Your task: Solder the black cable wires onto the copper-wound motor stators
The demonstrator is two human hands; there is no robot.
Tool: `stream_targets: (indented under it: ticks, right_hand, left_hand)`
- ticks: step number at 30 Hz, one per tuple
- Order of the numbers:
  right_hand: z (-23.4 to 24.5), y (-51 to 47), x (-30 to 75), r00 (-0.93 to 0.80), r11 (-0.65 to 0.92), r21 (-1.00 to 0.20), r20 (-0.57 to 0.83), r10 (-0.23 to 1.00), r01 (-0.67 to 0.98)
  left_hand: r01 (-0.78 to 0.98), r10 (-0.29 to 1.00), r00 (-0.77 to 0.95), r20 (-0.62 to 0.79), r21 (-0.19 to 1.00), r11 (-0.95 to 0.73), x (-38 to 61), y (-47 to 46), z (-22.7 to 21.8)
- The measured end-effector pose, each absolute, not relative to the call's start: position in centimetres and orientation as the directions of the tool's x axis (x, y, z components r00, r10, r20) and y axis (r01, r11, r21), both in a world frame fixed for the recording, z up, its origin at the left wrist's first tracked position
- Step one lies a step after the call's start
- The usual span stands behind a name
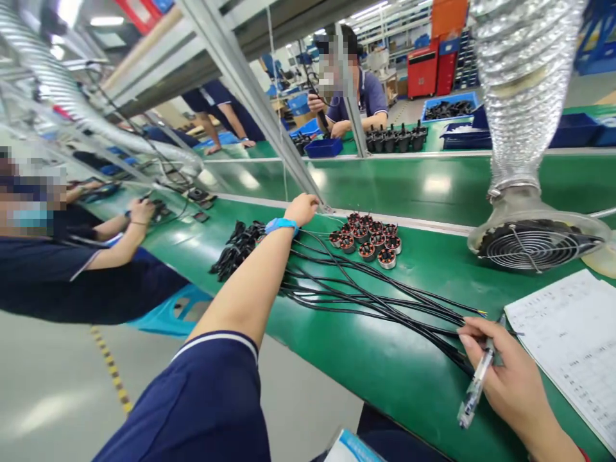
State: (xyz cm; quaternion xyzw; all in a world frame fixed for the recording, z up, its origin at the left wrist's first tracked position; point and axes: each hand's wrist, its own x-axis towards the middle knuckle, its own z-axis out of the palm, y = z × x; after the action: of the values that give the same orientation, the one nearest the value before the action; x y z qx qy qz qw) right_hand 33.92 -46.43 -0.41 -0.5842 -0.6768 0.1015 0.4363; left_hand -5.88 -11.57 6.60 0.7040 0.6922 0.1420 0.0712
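Note:
My right hand (513, 372) is closed around a clear pen (476, 388), which slants down through the grip. Its thumb and forefinger pinch at the free ends of several long black cables (385, 305) lying across the green bench. My left hand (303, 208), with a blue band on the wrist, reaches to the far edge of the bench beside the slanted metal post. Its fingers are curled, and what they may hold is hidden. Just right of that hand stand several small round motors (366, 250) with copper windings. A bundle of coiled black cables (238, 250) lies left of my forearm.
An extractor hood (534, 247) on a foil duct hangs low at the right. Printed sheets (568, 340) lie on the bench by my right hand. A slanted metal post (260, 96) rises ahead. Co-workers sit at the left and across the bench; a blue stool (173, 311) stands left.

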Motion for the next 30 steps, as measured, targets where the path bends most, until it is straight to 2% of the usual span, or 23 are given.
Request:
stream_targets:
  ticks: [3, 6, 12, 17, 22, 30]
  right_hand:
    - [-0.9, -46.5, 34.3, 0.066, 0.280, -0.654, 0.451, 0.890, 0.703]
    - [-1.5, -46.5, 34.5, 0.066, 0.263, -0.665, 0.427, 0.902, 0.699]
    - [-2.1, -46.7, 35.1, 0.097, 0.192, -0.700, 0.350, 0.932, 0.688]
    - [-2.3, -46.7, 35.9, 0.022, 0.239, -0.667, 0.358, 0.934, 0.705]
    - [-2.7, -46.6, 36.2, -0.065, 0.286, -0.624, 0.352, 0.934, 0.728]
    - [-2.5, -46.5, 36.7, -0.032, 0.239, -0.616, 0.327, 0.945, 0.751]
  left_hand:
    - [0.975, 0.992, -0.001, 0.126, 0.220, -0.027, -6.9, -11.9, 6.9]
    - [0.979, 0.992, 0.012, 0.122, 0.203, -0.037, -7.5, -12.0, 7.3]
    - [0.953, 0.995, 0.099, 0.009, 0.287, -0.097, -8.8, -15.0, 7.7]
    - [0.930, 0.974, 0.197, -0.108, 0.335, -0.151, -7.7, -21.1, 4.8]
    - [0.965, 0.972, 0.170, -0.164, 0.228, -0.130, -6.1, -23.7, 2.1]
    - [0.984, 0.929, 0.146, -0.340, 0.144, -0.102, -5.7, -22.4, 2.8]
